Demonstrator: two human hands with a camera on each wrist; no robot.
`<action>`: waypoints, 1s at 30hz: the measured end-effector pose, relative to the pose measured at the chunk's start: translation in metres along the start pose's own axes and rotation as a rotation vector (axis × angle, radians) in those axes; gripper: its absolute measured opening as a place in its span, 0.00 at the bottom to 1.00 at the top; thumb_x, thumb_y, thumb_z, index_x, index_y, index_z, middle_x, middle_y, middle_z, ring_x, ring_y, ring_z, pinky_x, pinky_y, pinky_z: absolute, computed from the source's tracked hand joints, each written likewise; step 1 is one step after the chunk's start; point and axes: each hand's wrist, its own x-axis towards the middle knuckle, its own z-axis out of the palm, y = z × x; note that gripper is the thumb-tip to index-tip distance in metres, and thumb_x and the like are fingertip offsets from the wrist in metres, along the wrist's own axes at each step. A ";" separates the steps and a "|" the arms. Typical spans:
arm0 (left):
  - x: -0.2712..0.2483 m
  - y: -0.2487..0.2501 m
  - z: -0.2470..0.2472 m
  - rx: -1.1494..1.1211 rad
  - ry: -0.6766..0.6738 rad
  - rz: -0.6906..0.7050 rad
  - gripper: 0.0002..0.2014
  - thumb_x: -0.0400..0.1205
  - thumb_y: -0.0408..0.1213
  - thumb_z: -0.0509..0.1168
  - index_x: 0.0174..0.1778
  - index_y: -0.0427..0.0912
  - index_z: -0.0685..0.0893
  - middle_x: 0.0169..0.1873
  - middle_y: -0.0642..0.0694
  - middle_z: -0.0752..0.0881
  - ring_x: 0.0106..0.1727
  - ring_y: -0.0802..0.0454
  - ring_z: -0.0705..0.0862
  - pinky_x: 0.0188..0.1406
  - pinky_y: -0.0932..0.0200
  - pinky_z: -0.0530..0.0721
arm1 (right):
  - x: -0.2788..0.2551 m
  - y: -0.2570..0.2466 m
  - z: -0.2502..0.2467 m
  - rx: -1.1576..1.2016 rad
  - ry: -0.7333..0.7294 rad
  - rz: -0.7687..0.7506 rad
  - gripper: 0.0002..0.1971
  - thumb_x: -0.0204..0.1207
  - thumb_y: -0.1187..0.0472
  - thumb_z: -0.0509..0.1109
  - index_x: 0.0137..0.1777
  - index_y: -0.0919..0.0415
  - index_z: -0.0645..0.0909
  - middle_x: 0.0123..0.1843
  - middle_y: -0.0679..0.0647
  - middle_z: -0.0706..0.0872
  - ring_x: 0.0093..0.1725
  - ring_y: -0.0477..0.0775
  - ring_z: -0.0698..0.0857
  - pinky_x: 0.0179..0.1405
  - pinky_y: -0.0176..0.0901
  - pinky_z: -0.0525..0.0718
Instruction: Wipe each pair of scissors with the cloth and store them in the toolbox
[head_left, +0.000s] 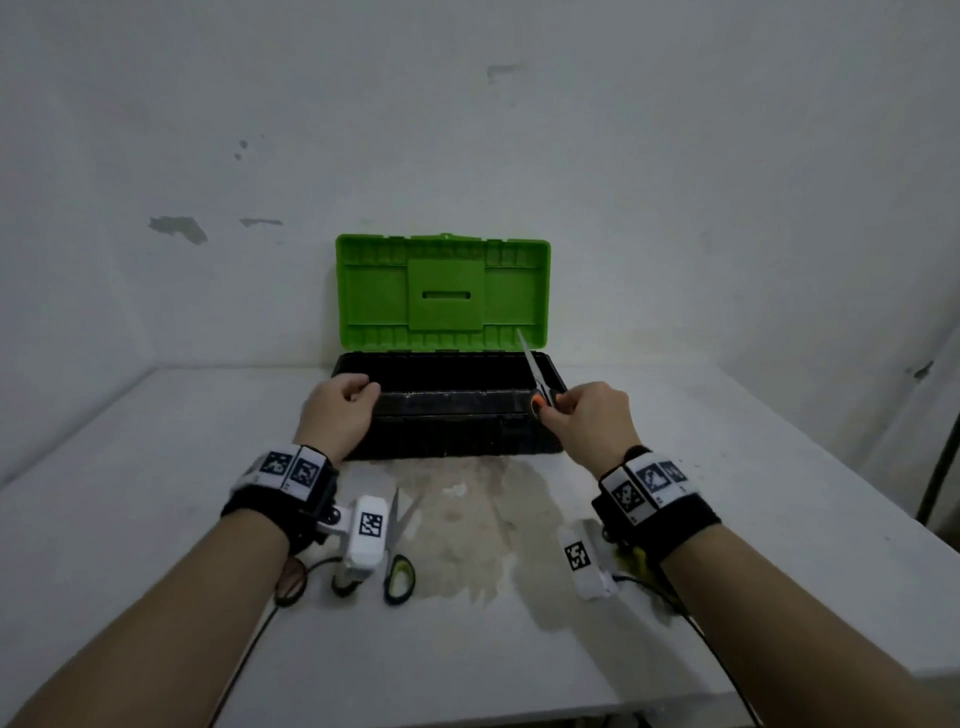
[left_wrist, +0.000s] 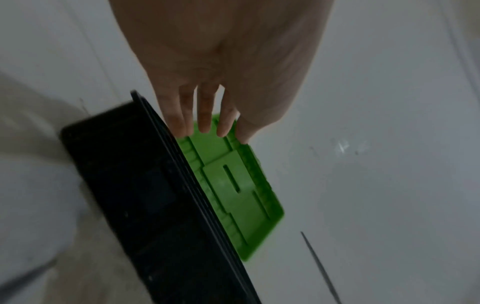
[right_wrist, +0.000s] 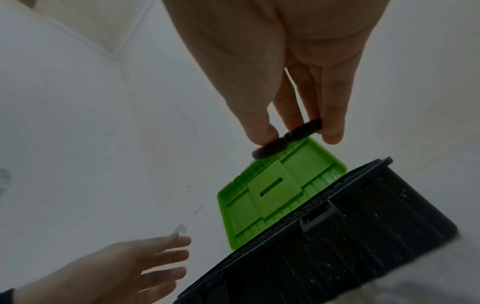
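Note:
The toolbox (head_left: 447, 402) stands open at the back of the white table, black tub below, green lid (head_left: 441, 291) upright against the wall. My right hand (head_left: 566, 410) pinches the black and orange handles of a pair of scissors (head_left: 535, 369), blades pointing up over the tub's right end. The right wrist view shows the thumb and fingers on the dark handle loops (right_wrist: 285, 137). My left hand (head_left: 358, 395) hovers at the tub's left front corner, fingers relaxed and holding nothing (left_wrist: 207, 123). A beige cloth (head_left: 478, 525) lies flat in front of the box.
A second pair of scissors (head_left: 397, 561) with green and black handles lies on the table near my left wrist. Red handles (head_left: 291, 577) of a third pair show partly under that wrist. Something yellow (head_left: 631, 558) sits under my right wrist. The wall is right behind the box.

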 end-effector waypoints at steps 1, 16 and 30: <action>0.013 -0.006 -0.005 0.048 0.031 -0.007 0.19 0.85 0.42 0.67 0.69 0.37 0.85 0.67 0.37 0.86 0.69 0.39 0.83 0.74 0.49 0.76 | 0.011 -0.004 0.003 -0.010 -0.016 0.009 0.23 0.73 0.43 0.72 0.26 0.60 0.81 0.19 0.52 0.76 0.21 0.48 0.76 0.17 0.35 0.65; 0.118 -0.129 0.021 -0.230 -0.082 -0.287 0.21 0.76 0.47 0.51 0.49 0.44 0.88 0.51 0.35 0.90 0.55 0.36 0.88 0.64 0.33 0.84 | 0.113 -0.042 0.100 -0.381 -0.376 0.100 0.22 0.68 0.44 0.79 0.32 0.62 0.77 0.33 0.55 0.84 0.31 0.53 0.82 0.34 0.42 0.84; 0.104 -0.106 0.018 -0.265 -0.064 -0.269 0.21 0.78 0.47 0.50 0.54 0.47 0.86 0.53 0.36 0.89 0.56 0.36 0.87 0.65 0.33 0.83 | 0.106 -0.056 0.113 -0.570 -0.604 -0.107 0.18 0.73 0.59 0.73 0.62 0.64 0.84 0.42 0.60 0.83 0.39 0.62 0.81 0.38 0.51 0.83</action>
